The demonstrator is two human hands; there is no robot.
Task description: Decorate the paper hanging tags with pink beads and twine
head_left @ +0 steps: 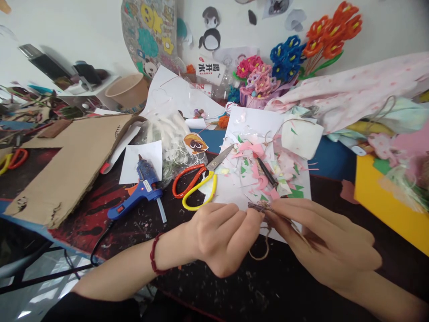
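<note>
My left hand [224, 235] is closed in a pinch at a small dark purplish piece [256, 206], too small to name. On the other side my right hand [325, 237] has its thumb and fingers pressed together on the same piece. A loop of brown twine [267, 251] hangs below the fingertips. Just beyond, paper scraps [246, 167] in pink and green lie on white sheets, with a slim black tool [267, 172] among them. Scissors [218, 161] with red and yellow handles lie beyond my left hand. A blue glue gun [146, 187] rests on its side farther left.
Cut cardboard [77, 165] covers the left of the table. A plastic bag of white cords [170, 138] lies behind the scissors. Pipe-cleaner flowers [286, 62] stand at the back, near a pink cloth [362, 89]. Yellow card [385, 201] is at the right. The glue gun's cable [98, 241] runs off the front edge.
</note>
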